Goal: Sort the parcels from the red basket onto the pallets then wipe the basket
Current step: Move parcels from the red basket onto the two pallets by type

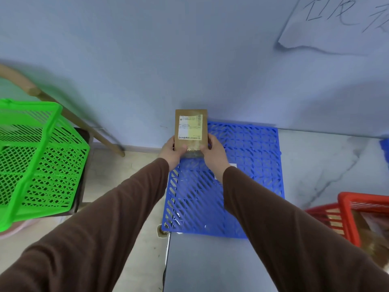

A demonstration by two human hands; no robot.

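Between both hands, the brown parcel (pixel 191 131) is pinched at its lower end: left hand (pixel 172 151) and right hand (pixel 213 152) each closed on it, label facing up, prob. to read it. Just below the grip lies the blue pallet (pixel 252 165); the red basket (pixel 355 216) is well apart to the right w/ more inside.

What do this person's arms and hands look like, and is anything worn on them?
Both arms are covered in plain long brown sleeves that reach down to the wrists, without visible markings or cuffs of another colour. The left hand and right hand are bare: no gloves, and no rings or watch can be seen.
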